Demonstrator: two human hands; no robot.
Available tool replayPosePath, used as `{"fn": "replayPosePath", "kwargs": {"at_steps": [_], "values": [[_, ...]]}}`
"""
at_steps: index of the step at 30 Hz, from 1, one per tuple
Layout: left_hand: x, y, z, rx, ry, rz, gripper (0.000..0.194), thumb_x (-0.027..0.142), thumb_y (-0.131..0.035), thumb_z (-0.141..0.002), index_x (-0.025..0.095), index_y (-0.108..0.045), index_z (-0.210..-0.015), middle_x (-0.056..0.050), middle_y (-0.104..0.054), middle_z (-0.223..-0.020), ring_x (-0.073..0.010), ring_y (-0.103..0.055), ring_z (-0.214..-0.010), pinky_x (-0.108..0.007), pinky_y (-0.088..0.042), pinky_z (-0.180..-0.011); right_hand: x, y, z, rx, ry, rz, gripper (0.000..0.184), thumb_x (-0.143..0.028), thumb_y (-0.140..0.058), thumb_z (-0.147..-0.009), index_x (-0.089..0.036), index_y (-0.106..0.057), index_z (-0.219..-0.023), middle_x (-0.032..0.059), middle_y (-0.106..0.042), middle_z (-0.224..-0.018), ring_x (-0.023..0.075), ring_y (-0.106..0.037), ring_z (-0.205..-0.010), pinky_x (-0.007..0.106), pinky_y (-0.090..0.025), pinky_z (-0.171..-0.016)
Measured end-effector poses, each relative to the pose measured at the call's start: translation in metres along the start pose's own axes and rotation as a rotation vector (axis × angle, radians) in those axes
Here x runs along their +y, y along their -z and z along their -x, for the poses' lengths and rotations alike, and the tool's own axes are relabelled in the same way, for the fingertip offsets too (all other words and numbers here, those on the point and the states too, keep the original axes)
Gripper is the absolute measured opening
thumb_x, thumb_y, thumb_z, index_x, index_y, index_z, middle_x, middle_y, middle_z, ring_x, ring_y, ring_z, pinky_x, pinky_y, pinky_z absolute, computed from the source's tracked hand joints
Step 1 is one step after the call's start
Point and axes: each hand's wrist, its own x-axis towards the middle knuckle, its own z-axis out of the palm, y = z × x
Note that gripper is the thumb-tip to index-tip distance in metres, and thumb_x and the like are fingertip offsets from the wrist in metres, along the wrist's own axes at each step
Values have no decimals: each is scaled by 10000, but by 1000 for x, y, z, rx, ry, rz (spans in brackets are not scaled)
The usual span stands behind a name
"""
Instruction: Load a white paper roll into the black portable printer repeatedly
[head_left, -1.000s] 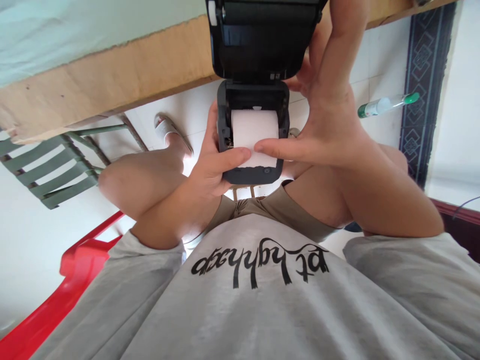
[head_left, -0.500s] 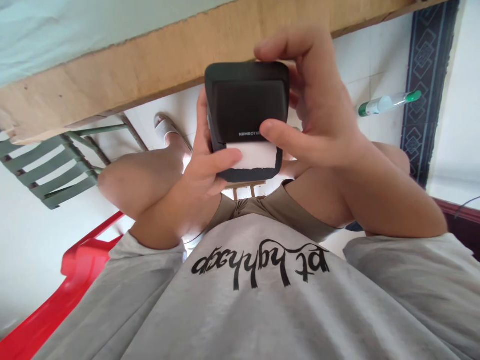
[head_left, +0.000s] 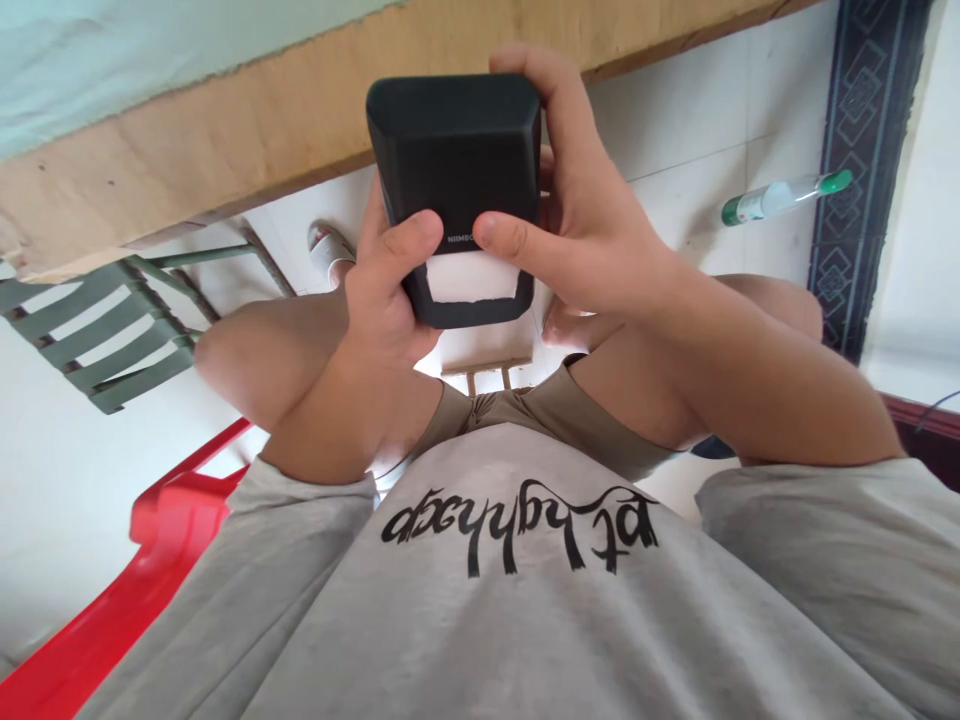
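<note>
Boxy black plastic printer [head_left: 461, 170], "NIIMBO" readable, is being gripped: curled left hand [head_left: 390, 280] at nine o'clock, curled right hand [head_left: 592, 220] at three; white paper strip [head_left: 472, 277] at six.

The printer [head_left: 457, 170] is smooth, matt plastic; its paper [head_left: 471, 277] looks smooth and dull. The board [head_left: 187, 150] is bare, unpainted wood, the sheet [head_left: 150, 50] beside it creased cloth or thin plastic. The bottle [head_left: 784, 198] is clear, glossy plastic, the red chair [head_left: 172, 520] shiny plastic. Shirt [head_left: 525, 640] and shorts [head_left: 622, 420] are matt cloth.
</note>
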Motion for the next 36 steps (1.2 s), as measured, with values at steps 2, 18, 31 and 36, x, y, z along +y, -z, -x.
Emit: {"fn": "replayPosePath", "kwargs": {"at_steps": [2,18,31,36], "values": [[2,-6,1,-150,-74,-34,530,331,-848,-864,360,-660,-1359,26,-798,-1045,-290,-491,-1593,-507,-485,-1264,-5,-1,0,17,-13,-42,1029,-853,-588,-883,-238,-131,-1570,51,-580,-1278,88,-573,-1010,210,-561,-846],[0,-11,-6,171,-244,-74,379,390,-483,-1136,156,-756,-1015,-16,-803,-1045,-214,-627,-1473,-365,-517,-1277,-20,23,3,126,299,326,709,-573,-518,-1061,-69,-458,-1557,88,-571,-1560,104,-571,-1408,107,-575,-793],[4,-8,-2,59,-45,-141,238,396,-655,-1021,202,-739,-910,-48,-814,-1112,-336,-459,-1610,-458,-533,-1277,-48,34,6,-32,109,522,794,-762,-638,-889,-230,-579,-1475,52,-651,-1449,200,-647,-1297,299,-604,-1049],[-3,-2,-4,-158,-27,-155,441,572,-513,-1078,171,-697,-1070,-50,-728,-982,-359,-776,-1191,-582,-662,-1000,-55,45,11,228,156,485,590,-700,-567,-986,-174,-687,-1226,19,-661,-1042,104,-612,-863,331,-577,-952]]}}
